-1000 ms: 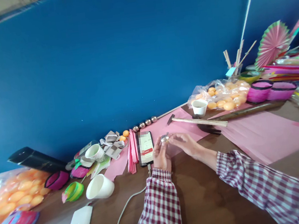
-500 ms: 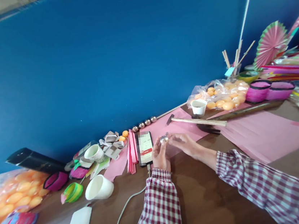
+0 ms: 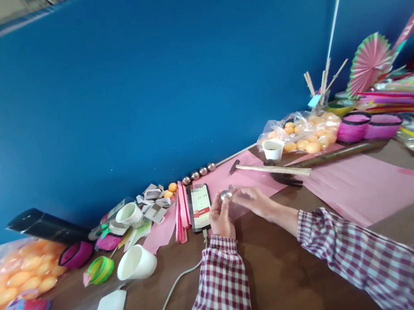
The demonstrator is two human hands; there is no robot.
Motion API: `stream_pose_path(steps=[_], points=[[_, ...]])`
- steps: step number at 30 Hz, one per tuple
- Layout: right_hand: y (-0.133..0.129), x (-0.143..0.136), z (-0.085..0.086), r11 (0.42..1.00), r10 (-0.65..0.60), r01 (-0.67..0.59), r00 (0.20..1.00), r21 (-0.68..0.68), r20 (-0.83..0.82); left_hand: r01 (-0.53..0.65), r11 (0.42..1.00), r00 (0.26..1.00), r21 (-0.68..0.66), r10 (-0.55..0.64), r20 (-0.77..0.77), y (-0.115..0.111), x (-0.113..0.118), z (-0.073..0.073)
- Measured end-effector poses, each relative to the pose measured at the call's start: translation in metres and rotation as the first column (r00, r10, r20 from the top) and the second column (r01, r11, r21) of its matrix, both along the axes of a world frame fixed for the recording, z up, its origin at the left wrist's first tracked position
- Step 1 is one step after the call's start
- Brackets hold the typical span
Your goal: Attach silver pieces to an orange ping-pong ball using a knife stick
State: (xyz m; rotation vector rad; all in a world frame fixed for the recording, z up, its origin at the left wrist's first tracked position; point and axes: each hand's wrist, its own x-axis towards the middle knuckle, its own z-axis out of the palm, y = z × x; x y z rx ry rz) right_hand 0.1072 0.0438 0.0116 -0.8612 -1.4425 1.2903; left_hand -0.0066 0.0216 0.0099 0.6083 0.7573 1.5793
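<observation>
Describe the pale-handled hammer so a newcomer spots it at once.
Find the blue wall, then the pink paper along its foot, right of the phone. The hammer lies partly on that paper, dark head toward the phone. Its straight handle is pale wood; the tool beside it has a darker brown one.

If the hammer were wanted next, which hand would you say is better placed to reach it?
The right hand, I'd judge: it is nearer the hammer, while the left hand grips the silvery piece. The right fingers are at that piece too, though.

Maroon-and-white checked sleeves [image 3: 219, 289] with gathered cuffs [image 3: 223, 243].
</observation>
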Motion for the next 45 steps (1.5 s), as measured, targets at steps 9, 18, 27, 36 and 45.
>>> stream_pose_path(steps=[9, 18, 27, 36, 45], points=[[-0.0008, 0.0003, 0.0007, 0.999, 0.020, -0.019, 1.000, 0.032, -0.015, -0.016, 0.999, 1.000, -0.050, 0.015, -0.016, 0.0000, -0.0004, 0.0011], [-0.0014, 0.0008, 0.0022, 0.999, 0.026, -0.026, 1.000, 0.029, -0.006, -0.015, 0.997, 1.000, -0.071, 0.016, 0.019, 0.0006, -0.0019, 0.0008], [-0.0042, 0.0021, 0.0073, 1.000, 0.008, -0.008, 1.000, 0.005, 0.030, -0.005, 0.998, 1.000, -0.065, 0.007, 0.031, 0.0001, -0.0021, 0.0002], [-0.0037, 0.0021, 0.0058, 1.000, 0.010, -0.011, 0.999, 0.028, 0.038, -0.011, 0.998, 1.000, -0.068, 0.012, 0.013, -0.0001, -0.0015, 0.0017], [-0.0033, 0.0015, 0.0044, 0.999, 0.033, -0.034, 0.999, 0.023, 0.017, 0.010, 0.999, 1.000, -0.045, -0.009, 0.014, -0.0008, -0.0013, 0.0016]])
